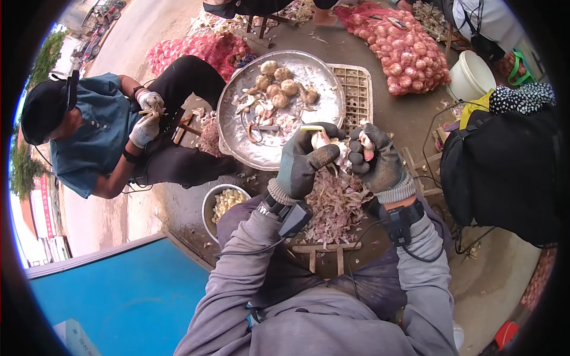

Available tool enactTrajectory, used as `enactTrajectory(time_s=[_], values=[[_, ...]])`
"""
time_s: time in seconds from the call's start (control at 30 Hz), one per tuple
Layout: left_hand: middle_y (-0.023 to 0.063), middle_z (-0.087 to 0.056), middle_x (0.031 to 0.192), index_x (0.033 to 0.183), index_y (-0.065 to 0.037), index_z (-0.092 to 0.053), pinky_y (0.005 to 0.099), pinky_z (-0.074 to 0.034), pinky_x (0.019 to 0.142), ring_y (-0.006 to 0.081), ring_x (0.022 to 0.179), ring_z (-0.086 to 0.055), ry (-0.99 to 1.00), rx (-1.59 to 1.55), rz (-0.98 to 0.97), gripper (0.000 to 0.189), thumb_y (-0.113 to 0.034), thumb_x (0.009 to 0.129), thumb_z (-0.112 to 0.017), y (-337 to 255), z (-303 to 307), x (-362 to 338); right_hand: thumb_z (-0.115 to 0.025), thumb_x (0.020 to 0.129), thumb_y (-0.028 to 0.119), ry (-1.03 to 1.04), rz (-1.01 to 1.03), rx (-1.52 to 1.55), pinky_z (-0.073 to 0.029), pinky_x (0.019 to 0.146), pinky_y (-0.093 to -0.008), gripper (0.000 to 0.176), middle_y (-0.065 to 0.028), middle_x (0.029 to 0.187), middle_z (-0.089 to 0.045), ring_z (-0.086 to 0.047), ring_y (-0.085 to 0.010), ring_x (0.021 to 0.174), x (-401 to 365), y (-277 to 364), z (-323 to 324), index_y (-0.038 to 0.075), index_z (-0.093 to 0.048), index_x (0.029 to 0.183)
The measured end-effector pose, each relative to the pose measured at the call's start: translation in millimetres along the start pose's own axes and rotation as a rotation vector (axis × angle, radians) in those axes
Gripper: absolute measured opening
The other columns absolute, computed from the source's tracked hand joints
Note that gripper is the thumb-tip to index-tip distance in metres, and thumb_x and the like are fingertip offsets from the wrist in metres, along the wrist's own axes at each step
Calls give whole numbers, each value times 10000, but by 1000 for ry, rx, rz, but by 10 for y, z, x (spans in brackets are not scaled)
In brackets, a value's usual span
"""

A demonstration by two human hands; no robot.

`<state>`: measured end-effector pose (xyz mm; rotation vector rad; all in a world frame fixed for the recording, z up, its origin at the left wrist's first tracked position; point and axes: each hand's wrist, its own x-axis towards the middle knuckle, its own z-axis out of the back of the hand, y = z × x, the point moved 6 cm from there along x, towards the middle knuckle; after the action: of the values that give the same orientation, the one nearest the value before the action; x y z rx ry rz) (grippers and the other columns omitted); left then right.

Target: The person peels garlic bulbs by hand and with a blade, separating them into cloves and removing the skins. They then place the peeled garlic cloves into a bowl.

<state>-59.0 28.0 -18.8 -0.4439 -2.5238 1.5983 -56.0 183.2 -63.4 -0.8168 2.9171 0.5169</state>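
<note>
With fingers curled, the left hand (301, 163) grips garlic (320, 140) and the right hand (383, 163) a reddish clove (367, 146), probably above the husk pile (335, 207) for dropping scraps.

Left hand (303, 163): grey-green glove (291, 172) | right hand (380, 163): dark-grey glove (389, 175) | ribbed cuffs (396, 191) | grey sleeves (237, 279) | black wrist units (399, 230)

The gloved left hand (300, 161) is bending inward, its thumb (324, 155) pointing toward the right hand (383, 163) and its fingers curling in a closed grip. Just beside it, the gloved right hand is facing the left, its fingers (358, 160) folding inward. Behind the left hand, the left wrist (278, 204) and sleeved left forearm (248, 252) are slanting inward; behind the right hand, the right wrist (402, 213) and right forearm (424, 270) are mirroring that angle.
</note>
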Motion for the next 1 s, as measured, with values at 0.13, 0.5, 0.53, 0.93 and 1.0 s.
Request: enactTrajectory(time_s=[0.13,0.5,0.53,0.93,1.0], values=[[125,-646,1180,1288,14,-557,329,-527,897,190,1024,-632,-78,144,94,473,-129,864,-711,62,48,1,-620,978,239,-282,-1,-198,-472,574,-194,260,-59,926,-620,-573,-120,731,-60,59,-105,-3,-617,1075],[93,-608,1216,1373,1,-509,294,-568,832,168,977,-639,-21,367,-17,514,-10,897,-704,218,126,53,-723,928,271,-181,71,-567,-456,566,-175,317,-16,837,-637,-574,-65,669,-60,188,-208,4,-658,1087],[88,-619,1189,1350,9,-530,282,-568,824,163,967,-639,-29,434,-54,495,-13,892,-717,163,76,41,-755,909,266,-269,100,-855,-468,570,-185,321,-10,838,-649,-589,-62,685,-77,218,-248,5,-665,1072],[14,-656,1001,1291,35,-572,238,-503,823,72,929,-589,52,615,-56,441,-2,884,-737,139,-58,-63,-690,923,110,-338,144,-1118,-494,517,-212,203,-64,842,-664,-611,-90,626,-135,126,-410,-37,-633,1051],[24,-674,964,1312,27,-568,219,-504,719,65,830,-600,67,496,-7,452,8,889,-724,191,-33,-89,-633,889,-19,-404,5,-708,-510,513,-218,187,-80,824,-665,-613,-89,631,-130,61,-114,-61,-628,1071]])
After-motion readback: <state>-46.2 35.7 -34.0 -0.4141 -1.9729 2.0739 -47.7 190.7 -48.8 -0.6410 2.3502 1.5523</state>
